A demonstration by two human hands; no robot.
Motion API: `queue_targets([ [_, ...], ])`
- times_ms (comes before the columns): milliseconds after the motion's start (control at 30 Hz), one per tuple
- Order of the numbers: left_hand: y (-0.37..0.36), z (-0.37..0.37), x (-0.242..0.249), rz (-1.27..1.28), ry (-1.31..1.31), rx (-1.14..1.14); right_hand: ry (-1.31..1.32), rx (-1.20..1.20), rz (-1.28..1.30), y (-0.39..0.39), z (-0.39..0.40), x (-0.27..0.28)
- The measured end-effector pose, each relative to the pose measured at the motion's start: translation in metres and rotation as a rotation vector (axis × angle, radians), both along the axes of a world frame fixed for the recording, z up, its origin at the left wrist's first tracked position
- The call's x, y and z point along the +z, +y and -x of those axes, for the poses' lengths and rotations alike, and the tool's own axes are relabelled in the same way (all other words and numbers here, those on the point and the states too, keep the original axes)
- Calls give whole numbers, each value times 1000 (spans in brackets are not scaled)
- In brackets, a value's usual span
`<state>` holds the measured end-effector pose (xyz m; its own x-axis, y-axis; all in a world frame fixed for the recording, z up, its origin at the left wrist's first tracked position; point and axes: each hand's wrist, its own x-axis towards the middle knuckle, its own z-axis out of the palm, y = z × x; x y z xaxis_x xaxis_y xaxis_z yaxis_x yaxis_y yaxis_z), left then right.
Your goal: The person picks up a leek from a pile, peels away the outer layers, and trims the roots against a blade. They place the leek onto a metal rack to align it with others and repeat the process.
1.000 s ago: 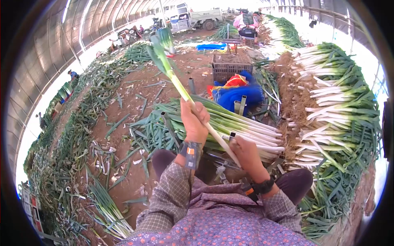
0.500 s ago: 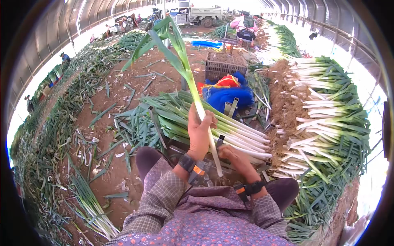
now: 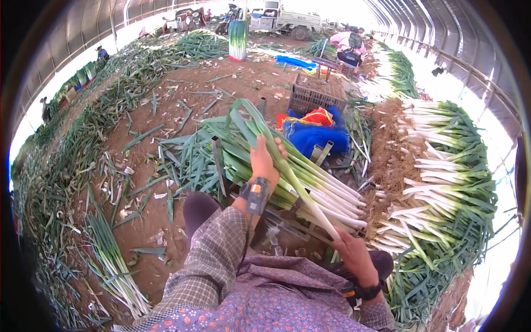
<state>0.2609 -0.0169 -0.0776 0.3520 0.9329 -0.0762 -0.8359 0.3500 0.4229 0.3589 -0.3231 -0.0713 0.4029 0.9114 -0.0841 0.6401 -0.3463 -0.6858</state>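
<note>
A single long green onion (image 3: 311, 203) slants across in front of me, its leaves up to the left and its white end down to the right. My left hand (image 3: 266, 160) is closed round its green upper part. Lower down, my right hand (image 3: 354, 255) grips it near the root end, and the fingers hide the tip. Just beneath lies a pile of green onions (image 3: 343, 195), side by side on a low metal frame (image 3: 217, 157), with their white ends pointing right.
A long row of green onions (image 3: 442, 166) lines the right side, roots inward. Beyond the pile are blue netting (image 3: 318, 138) and a brown crate (image 3: 318, 91). Loose onions (image 3: 119, 271) lie at lower left. Farther off are a seated person (image 3: 348, 47) and a truck (image 3: 293, 21).
The green onion has tipped from nearly upright to a slant over the pile. My right hand has moved down and right and now holds its white end. The view has shifted slightly.
</note>
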Motion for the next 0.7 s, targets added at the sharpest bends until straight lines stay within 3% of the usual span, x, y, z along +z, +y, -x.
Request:
queue_targets([
  [33,6,2,-5,-102,13,-25,-9,9,24,-14,-11,-3],
  [100,12,2,-6,-72,3,-33,-24,35,63,-32,-28,-7],
  [233,14,3,-4,-40,111,-90,521,-128,-77,-25,-24,10],
  [400,21,7,-1,-120,155,-38,319,20,-110,3,-35,7],
  [433,37,9,-7,-33,283,33,271,36,-120,6,-39,6],
  [500,61,15,-29,-353,600,389,188,50,-104,4,-41,20],
  [567,127,16,-88,-800,844,621,50,96,-122,2,-43,37],
  [633,144,27,-54,-1087,1311,812,-30,119,-224,6,-50,48],
  [700,186,79,-36,-1204,1593,903,-27,81,-262,-2,-70,57],
])
